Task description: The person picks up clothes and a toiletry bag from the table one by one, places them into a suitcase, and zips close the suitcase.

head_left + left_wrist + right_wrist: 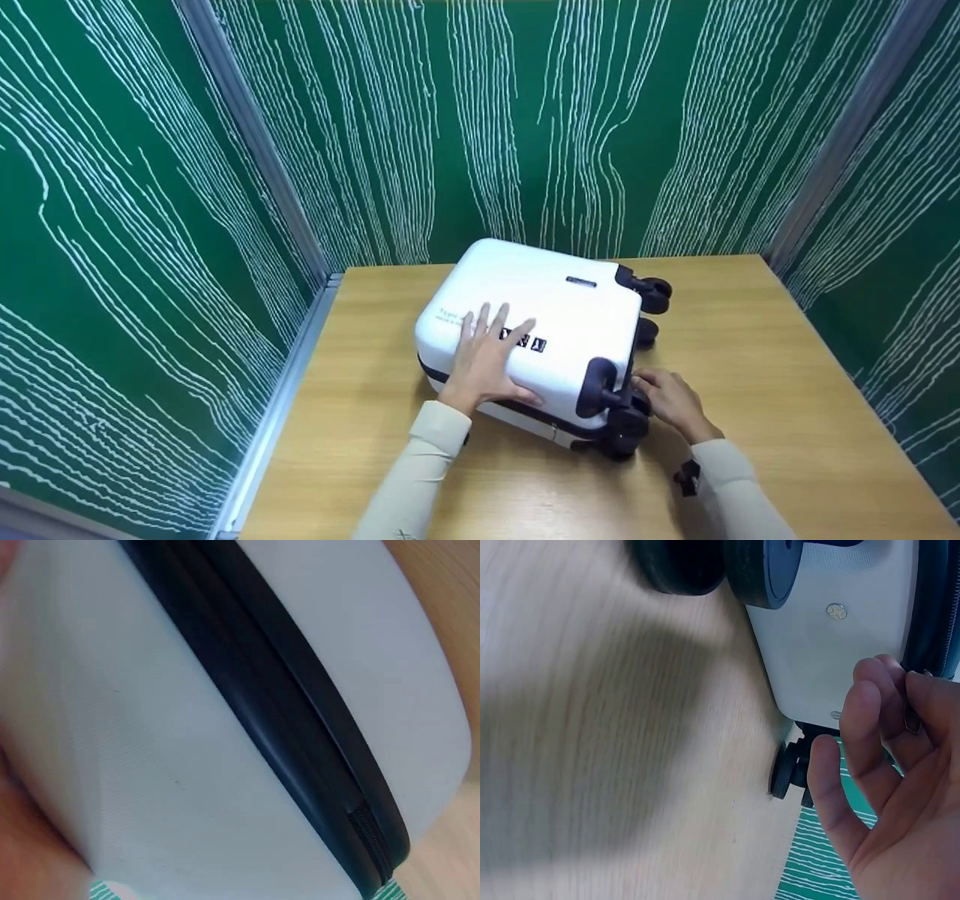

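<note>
A small white suitcase (547,292) lies on its side on the table, its black wheels toward the right. My left hand (486,364) rests on the upper shell with the fingers spread beside the black printed icons, the thumb over the near edge. A black zipper band (262,690) runs along the side in the left wrist view. At the wheel end, my right hand (675,405) pinches a small metal zipper pull (912,718) between thumb and forefinger, its other fingers loosely bent.
The wooden table (750,337) carries the suitcase. Green panels (360,150) with white wavy lines and grey metal posts (259,127) enclose the back and sides. A black wheel (761,570) stands close to the right hand.
</note>
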`<action>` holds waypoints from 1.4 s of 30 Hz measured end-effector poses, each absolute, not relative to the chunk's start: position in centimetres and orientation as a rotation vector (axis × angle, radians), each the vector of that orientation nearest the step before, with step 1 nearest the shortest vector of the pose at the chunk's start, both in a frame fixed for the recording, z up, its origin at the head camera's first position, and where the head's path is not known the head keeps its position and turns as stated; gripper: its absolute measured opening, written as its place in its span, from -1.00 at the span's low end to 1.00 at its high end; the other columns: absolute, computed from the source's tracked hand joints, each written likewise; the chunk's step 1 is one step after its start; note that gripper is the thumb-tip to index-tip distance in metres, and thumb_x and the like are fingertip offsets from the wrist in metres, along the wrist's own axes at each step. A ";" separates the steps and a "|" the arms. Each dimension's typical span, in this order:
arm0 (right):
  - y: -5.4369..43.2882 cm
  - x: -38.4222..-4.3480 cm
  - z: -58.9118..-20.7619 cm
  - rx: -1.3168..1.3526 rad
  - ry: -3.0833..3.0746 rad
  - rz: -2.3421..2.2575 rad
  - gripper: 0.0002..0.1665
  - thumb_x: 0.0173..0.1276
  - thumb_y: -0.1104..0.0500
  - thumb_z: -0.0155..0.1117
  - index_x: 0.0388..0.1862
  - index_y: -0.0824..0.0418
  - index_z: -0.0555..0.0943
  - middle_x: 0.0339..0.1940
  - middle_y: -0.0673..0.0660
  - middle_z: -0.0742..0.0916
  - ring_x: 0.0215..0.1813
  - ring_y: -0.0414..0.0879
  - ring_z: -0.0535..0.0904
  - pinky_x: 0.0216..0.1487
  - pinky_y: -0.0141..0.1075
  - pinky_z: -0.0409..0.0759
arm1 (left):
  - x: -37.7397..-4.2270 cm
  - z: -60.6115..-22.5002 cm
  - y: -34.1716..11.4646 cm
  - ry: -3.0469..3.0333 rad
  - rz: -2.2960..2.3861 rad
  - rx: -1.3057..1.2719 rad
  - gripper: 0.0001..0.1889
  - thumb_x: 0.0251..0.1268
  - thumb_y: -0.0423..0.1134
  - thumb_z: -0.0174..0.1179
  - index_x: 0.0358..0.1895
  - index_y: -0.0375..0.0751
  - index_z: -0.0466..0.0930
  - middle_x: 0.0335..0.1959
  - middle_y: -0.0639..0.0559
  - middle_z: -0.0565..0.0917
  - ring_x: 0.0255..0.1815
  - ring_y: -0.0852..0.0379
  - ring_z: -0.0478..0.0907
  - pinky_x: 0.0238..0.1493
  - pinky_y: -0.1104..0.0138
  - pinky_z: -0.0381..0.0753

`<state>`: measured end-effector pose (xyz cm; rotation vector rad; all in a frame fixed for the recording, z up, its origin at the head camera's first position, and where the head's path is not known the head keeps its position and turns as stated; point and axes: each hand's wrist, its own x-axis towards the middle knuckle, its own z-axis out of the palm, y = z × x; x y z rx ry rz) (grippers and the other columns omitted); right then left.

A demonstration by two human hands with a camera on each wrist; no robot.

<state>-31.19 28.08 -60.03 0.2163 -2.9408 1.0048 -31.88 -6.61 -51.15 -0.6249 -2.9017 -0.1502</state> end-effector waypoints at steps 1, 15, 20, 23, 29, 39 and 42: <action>28.0 -31.2 -60.0 0.212 -2.939 1.012 -0.74 0.57 0.07 0.12 -0.10 0.09 0.75 -0.06 0.18 0.80 -0.02 0.12 0.68 -0.12 0.00 0.54 | -31.9 -51.2 -6.7 -2.886 -0.142 -0.631 0.36 -0.49 0.82 0.18 0.63 0.49 -0.02 0.71 -0.07 0.02 0.71 -0.25 -0.12 0.62 -0.23 -0.15; 28.5 -30.7 -60.2 0.297 -2.828 1.052 -0.76 0.58 0.11 0.13 -0.12 0.10 0.75 -0.17 0.10 0.82 -0.07 0.09 0.73 -0.05 -0.01 0.60 | -31.3 -51.7 -5.6 -2.843 -0.045 -0.583 0.32 -0.41 0.86 0.06 0.63 0.47 0.01 0.68 -0.11 0.11 0.68 -0.31 0.00 0.55 -0.37 -0.07; 28.9 -30.6 -60.1 0.343 -2.803 1.003 -0.81 0.56 0.18 0.16 -0.18 0.09 0.72 -0.28 0.07 0.79 -0.22 0.01 0.68 -0.18 -0.07 0.55 | -30.7 -51.8 -4.7 -2.840 -0.019 -0.546 0.32 -0.41 0.87 0.04 0.63 0.44 0.00 0.68 -0.13 0.11 0.67 -0.34 0.02 0.53 -0.39 -0.04; 29.0 -30.7 -60.0 0.371 -2.801 0.952 -0.83 0.54 0.22 0.17 -0.16 0.11 0.72 -0.28 0.10 0.80 -0.25 0.01 0.66 -0.19 -0.05 0.54 | -30.5 -51.8 -4.4 -2.839 -0.008 -0.524 0.32 -0.40 0.87 0.04 0.63 0.43 0.01 0.68 -0.15 0.11 0.66 -0.35 0.03 0.52 -0.40 -0.03; 29.3 -30.6 -59.8 0.407 -2.823 0.880 -0.83 0.39 0.32 0.28 -0.10 0.16 0.73 -0.21 0.16 0.81 -0.25 0.04 0.66 -0.21 -0.03 0.54 | -30.3 -51.9 -4.0 -2.843 0.014 -0.495 0.33 -0.40 0.87 0.05 0.63 0.43 0.00 0.67 -0.15 0.12 0.66 -0.35 0.03 0.52 -0.38 -0.02; 29.6 -29.8 -59.1 0.448 -2.870 0.794 -0.50 0.03 0.55 0.23 -0.18 0.04 0.72 -0.43 0.01 0.70 -0.42 -0.08 0.46 -0.40 -0.19 0.35 | -30.2 -51.9 -3.8 -2.845 0.015 -0.475 0.34 -0.44 0.87 0.06 0.63 0.43 0.02 0.66 -0.16 0.15 0.66 -0.35 0.05 0.52 -0.39 0.00; 29.7 -29.4 -58.8 0.479 -2.867 0.779 -0.52 -0.02 0.52 0.28 -0.22 0.03 0.72 -0.42 -0.02 0.72 -0.41 -0.09 0.48 -0.39 -0.18 0.38 | -30.1 -51.8 -3.5 -2.856 0.000 -0.474 0.34 -0.43 0.87 0.05 0.63 0.43 0.02 0.66 -0.17 0.14 0.66 -0.36 0.03 0.52 -0.40 -0.02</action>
